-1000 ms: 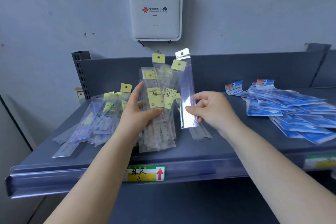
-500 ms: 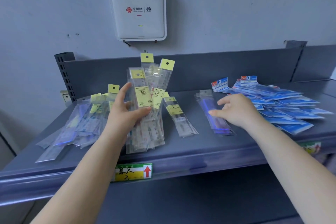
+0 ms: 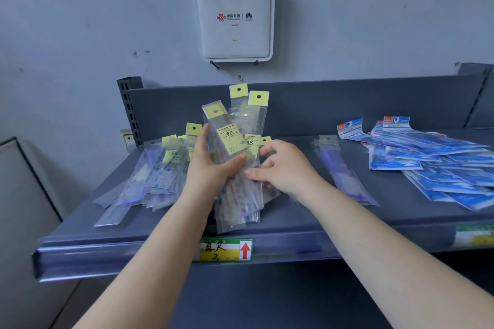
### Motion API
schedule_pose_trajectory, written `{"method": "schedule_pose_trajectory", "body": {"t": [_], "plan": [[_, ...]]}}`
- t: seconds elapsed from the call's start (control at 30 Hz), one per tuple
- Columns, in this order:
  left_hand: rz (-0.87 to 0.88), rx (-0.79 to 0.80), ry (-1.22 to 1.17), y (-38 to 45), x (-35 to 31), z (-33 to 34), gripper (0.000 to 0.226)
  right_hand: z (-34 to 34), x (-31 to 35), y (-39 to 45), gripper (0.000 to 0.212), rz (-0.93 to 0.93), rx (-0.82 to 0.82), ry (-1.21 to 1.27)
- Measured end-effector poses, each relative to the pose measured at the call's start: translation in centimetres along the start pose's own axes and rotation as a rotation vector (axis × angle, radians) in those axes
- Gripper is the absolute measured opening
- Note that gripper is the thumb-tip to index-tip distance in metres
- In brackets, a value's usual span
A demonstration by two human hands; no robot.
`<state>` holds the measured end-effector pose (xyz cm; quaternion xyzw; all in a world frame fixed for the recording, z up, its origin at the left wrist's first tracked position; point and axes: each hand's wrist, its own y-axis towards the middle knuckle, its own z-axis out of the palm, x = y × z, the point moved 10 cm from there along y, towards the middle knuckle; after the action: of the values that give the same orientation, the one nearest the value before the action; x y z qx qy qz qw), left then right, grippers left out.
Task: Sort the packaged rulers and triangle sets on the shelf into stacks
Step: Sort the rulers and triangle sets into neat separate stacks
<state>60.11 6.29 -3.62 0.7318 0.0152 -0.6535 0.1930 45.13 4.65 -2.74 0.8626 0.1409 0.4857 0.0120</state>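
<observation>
My left hand (image 3: 211, 168) grips a fanned, upright bundle of yellow-labelled ruler packs (image 3: 232, 141) above the middle of the grey shelf (image 3: 307, 222). My right hand (image 3: 286, 168) is right beside the bundle, with loosely curled fingers and the thumb touching its lower packs. It covers a single yellow-labelled pack (image 3: 272, 195) lying on the shelf. A loose pile of similar yellow-labelled packs (image 3: 157, 179) lies to the left. A small stack of clear, blue-tinted ruler packs (image 3: 342, 176) lies to the right of my hands. Farther right spreads a pile of blue-printed packs (image 3: 441, 163).
A white WiFi box (image 3: 235, 17) hangs on the wall above the shelf. The shelf has a raised back panel and a slotted upright (image 3: 131, 109) at its left end. A green and yellow price tag (image 3: 226, 250) sits on the front rail.
My right hand laid the clear pack on the stack to the right, let go of it and came back to the bundle. My left hand kept hold of the bundle.
</observation>
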Motion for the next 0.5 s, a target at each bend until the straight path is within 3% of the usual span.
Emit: {"method": "schedule_pose_trajectory", "body": {"t": [0.1,0.23,0.33,0.5], "plan": [[-0.058,0.015,-0.05,0.0,0.5,0.1,0.099,-0.3,-0.9,0.6,0.024,0.028,-0.025,0.139],[-0.101,0.027,-0.037,0.1,1.1,-0.1,0.108,-1.6,-2.1,1.0,0.029,0.056,-0.107,0.237],[-0.102,0.022,-0.027,0.2,1.0,-0.2,0.11,-4.3,-2.8,0.9,0.021,0.059,-0.227,0.271],[-0.129,0.007,-0.05,0.4,1.3,-0.4,0.108,-6.5,-4.7,0.5,0.023,0.106,-0.237,0.095]]}}
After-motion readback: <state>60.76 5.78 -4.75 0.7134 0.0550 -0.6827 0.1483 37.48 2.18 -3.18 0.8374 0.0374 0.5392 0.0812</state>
